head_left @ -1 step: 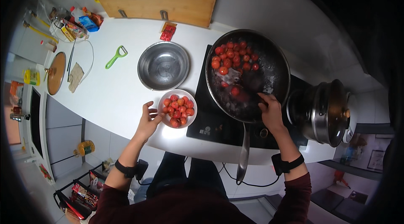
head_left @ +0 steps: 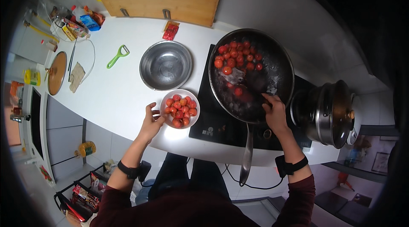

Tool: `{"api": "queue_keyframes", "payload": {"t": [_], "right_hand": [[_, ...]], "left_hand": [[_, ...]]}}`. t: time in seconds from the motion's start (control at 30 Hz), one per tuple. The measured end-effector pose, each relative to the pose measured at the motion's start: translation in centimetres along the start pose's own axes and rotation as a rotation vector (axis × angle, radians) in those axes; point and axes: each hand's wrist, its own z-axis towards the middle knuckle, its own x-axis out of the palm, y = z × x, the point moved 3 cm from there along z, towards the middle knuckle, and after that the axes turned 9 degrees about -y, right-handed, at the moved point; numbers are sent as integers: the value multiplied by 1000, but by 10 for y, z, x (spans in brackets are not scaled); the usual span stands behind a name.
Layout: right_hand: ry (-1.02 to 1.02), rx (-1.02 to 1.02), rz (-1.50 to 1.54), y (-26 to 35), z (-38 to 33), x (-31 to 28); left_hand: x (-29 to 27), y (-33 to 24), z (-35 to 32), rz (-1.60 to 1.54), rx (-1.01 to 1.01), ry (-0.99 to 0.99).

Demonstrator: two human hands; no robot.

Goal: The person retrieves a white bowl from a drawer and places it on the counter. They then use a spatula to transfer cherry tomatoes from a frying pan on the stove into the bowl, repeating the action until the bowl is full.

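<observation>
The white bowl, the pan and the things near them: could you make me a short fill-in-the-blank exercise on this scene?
1. The small bowl beside the left hand is coloured ____.
2. The right hand is over the dark pan, where the round food is ____ in colour.
3. The peeler on the counter is coloured ____.

Missing words: white; red; green.

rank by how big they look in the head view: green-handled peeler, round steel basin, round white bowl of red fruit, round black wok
1. Round black wok, largest by far
2. Round steel basin
3. Round white bowl of red fruit, somewhat narrower than the basin
4. Green-handled peeler, slim and smallest
</observation>
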Motion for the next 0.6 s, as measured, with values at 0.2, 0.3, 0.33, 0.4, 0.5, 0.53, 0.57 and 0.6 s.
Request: {"api": "queue_keyframes", "payload": {"t": [0.2,0.3,0.33,0.4,0.5,0.53,0.57,0.6], "right_hand": [[-48,21,19,0,-9,-9],[-93,-17,18,6,-12,-18],[-104,-28,-2,9,-13,-22],[-121,-47,-12,16,-17,-31],[-99,-110,-54,35,-26,-45],[-97,-134,-51,43,-29,-49],[-67,-127,-58,52,-33,-52],[-46,-128,-57,61,-37,-54]], "left_hand": [[12,19,11,-164,-139,-34],[14,19,9,-206,-150,-47],[14,19,9,-217,-148,-53],[13,20,8,-232,-136,-73],[14,21,9,-246,-128,-76],[16,21,9,-258,-115,-80],[16,21,9,-274,-107,-68],[19,22,9,-304,-117,-60]]}}
